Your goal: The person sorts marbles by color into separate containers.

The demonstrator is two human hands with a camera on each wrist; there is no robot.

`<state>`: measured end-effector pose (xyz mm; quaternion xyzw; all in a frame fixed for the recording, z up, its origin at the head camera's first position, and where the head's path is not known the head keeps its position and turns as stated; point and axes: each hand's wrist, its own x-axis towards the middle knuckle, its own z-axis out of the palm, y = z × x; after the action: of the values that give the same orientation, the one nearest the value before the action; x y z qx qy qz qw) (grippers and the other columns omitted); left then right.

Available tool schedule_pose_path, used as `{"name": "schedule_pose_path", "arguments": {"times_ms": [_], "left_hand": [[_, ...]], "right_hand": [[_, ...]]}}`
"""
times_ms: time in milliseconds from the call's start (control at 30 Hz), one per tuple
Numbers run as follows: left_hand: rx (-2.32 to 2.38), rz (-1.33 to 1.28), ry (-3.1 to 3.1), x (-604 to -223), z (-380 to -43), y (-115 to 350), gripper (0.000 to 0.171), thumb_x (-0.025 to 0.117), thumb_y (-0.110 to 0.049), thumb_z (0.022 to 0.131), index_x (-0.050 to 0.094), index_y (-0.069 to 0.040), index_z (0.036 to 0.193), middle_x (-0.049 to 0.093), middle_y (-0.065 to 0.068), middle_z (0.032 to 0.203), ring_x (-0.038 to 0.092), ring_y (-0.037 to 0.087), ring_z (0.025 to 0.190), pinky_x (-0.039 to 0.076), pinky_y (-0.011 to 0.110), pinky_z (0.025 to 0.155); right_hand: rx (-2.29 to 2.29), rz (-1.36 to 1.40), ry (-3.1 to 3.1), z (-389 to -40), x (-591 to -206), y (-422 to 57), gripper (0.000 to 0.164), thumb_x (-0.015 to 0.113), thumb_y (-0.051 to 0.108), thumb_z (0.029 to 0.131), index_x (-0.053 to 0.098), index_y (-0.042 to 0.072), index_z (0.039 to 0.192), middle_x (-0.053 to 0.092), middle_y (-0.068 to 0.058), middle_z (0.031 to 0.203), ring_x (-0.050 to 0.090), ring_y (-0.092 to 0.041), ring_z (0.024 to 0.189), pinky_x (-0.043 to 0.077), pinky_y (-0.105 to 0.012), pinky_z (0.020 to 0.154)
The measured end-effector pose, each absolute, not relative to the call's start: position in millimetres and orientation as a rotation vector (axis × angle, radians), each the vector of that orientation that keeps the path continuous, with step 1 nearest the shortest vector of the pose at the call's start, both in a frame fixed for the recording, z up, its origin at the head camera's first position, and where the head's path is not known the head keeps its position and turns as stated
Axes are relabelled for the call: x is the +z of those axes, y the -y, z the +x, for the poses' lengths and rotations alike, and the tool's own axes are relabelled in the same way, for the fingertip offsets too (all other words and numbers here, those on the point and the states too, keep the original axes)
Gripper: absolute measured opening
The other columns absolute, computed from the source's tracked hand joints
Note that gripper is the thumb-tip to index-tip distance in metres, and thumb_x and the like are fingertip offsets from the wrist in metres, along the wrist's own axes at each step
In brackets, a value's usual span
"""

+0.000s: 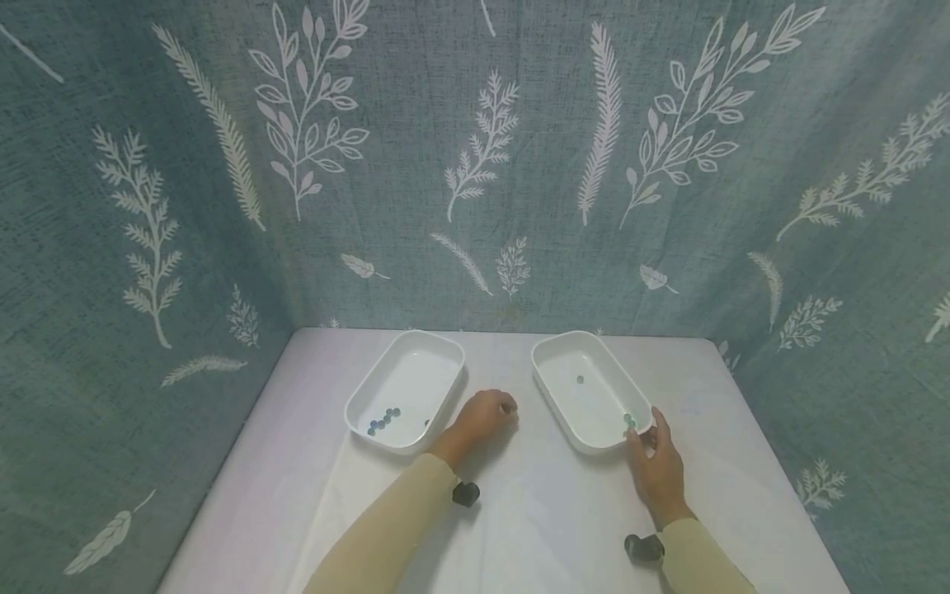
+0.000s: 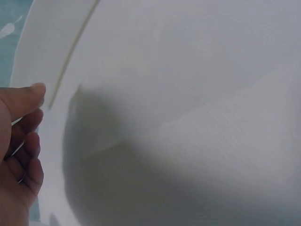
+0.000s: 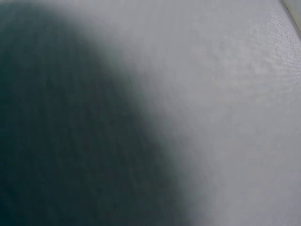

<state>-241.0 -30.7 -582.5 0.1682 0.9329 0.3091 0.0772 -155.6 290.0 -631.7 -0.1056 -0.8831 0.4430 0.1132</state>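
Observation:
Two white rectangular trays stand on the table. The left tray (image 1: 364, 392) holds several small blue marble-like balls (image 1: 382, 422) near its front, plus a dark one beside its right wall. In the right tray (image 1: 549, 392) a few green balls (image 1: 629, 421) lie at the near right corner, and a pale one (image 1: 580, 379) sits farther back. My left hand (image 1: 486, 415) hovers between the trays, fingers loosely bent, with nothing visible in it; the left wrist view shows thumb and fingertips apart. My right hand (image 1: 659, 470) grips the right tray's near right corner. The right wrist view is mostly dark blur.
The table (image 1: 534, 528) has a white cover. Teal curtains (image 1: 416, 165) with white leaf prints enclose its back and sides. A thin yellowish line (image 2: 70, 54) crosses the left wrist view; I cannot tell what it is.

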Motion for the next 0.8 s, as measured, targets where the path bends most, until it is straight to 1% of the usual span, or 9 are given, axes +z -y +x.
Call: {"name": "schedule_pose_path", "arguments": {"times_ms": [133,267,367,467,600,800], "left_hand": [[0.961,0.556,-2.809,-579,-243,31,0.016,0.068,-0.022,0.09,0.073,-0.013,0.103,0.069,-0.003,0.099,0.063,0.017,0.101,0.049,0.034,0.092],[1.004,0.605,-2.81,-574,-245,31,0.017,0.069,-0.023,0.09,0.073,-0.012,0.103,0.07,-0.003,0.1,0.064,0.018,0.095,0.051,0.033,0.085],[1.009,0.63,-2.812,-571,-246,29,0.018,0.069,-0.024,0.091,0.072,-0.013,0.105,0.069,-0.004,0.099,0.064,0.016,0.089,0.052,0.031,0.079],[0.998,0.637,-2.816,-569,-246,27,0.019,0.068,-0.027,0.092,0.072,-0.015,0.106,0.068,-0.006,0.098,0.063,0.014,0.089,0.051,0.029,0.079],[1.016,0.626,-2.809,-565,-246,23,0.019,0.068,-0.028,0.092,0.072,-0.015,0.106,0.068,-0.007,0.097,0.062,0.013,0.089,0.051,0.029,0.079],[1.0,0.62,-2.83,-561,-246,17,0.018,0.068,-0.029,0.092,0.072,-0.017,0.105,0.067,-0.009,0.094,0.059,0.008,0.084,0.05,0.026,0.074]], "right_hand": [[1.304,-0.308,2.587,-156,-633,-290,0.073,0.047,0.05,0.099,0.013,0.022,0.157,0.045,-0.023,0.143,0.035,-0.044,0.135,0.023,-0.064,0.108],[1.298,-0.313,2.585,-157,-634,-290,0.073,0.047,0.05,0.098,0.014,0.023,0.157,0.047,-0.022,0.142,0.037,-0.043,0.134,0.024,-0.064,0.108],[1.297,-0.31,2.582,-157,-634,-290,0.072,0.048,0.049,0.099,0.014,0.023,0.157,0.048,-0.022,0.141,0.038,-0.043,0.133,0.024,-0.064,0.108],[1.299,-0.304,2.58,-156,-634,-290,0.073,0.048,0.048,0.099,0.014,0.022,0.157,0.048,-0.022,0.141,0.038,-0.044,0.133,0.024,-0.064,0.108],[1.29,-0.308,2.587,-156,-634,-291,0.073,0.047,0.05,0.099,0.013,0.022,0.157,0.048,-0.022,0.141,0.037,-0.044,0.134,0.024,-0.064,0.108],[1.297,-0.31,2.591,-156,-633,-290,0.073,0.047,0.049,0.099,0.012,0.023,0.157,0.046,-0.023,0.142,0.036,-0.044,0.135,0.024,-0.064,0.108]]}}
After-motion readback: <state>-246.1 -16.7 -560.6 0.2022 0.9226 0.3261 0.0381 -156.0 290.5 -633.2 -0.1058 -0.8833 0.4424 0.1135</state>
